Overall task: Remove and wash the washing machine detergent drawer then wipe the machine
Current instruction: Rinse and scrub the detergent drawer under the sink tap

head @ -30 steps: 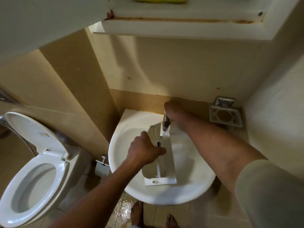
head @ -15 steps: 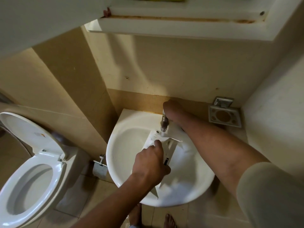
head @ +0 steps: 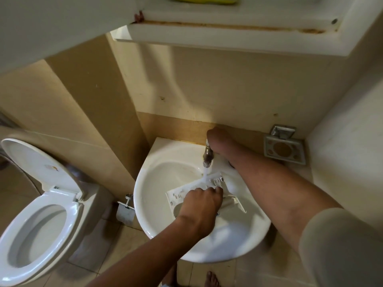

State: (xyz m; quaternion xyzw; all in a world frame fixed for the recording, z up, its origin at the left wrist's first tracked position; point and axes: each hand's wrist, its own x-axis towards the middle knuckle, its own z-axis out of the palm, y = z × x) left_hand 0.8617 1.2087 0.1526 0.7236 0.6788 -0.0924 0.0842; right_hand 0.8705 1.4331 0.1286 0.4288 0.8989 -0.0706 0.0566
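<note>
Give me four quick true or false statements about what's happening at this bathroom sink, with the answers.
1. Water runs from the tap onto the detergent drawer. True.
2. The left hand holds the drawer inside the sink. True.
3. The right hand rests on the toilet seat. False: it is curled on top of the tap, at the back of the sink.
4. The toilet lid is shut. False: it stands raised, leaving the seat and bowl open.
</note>
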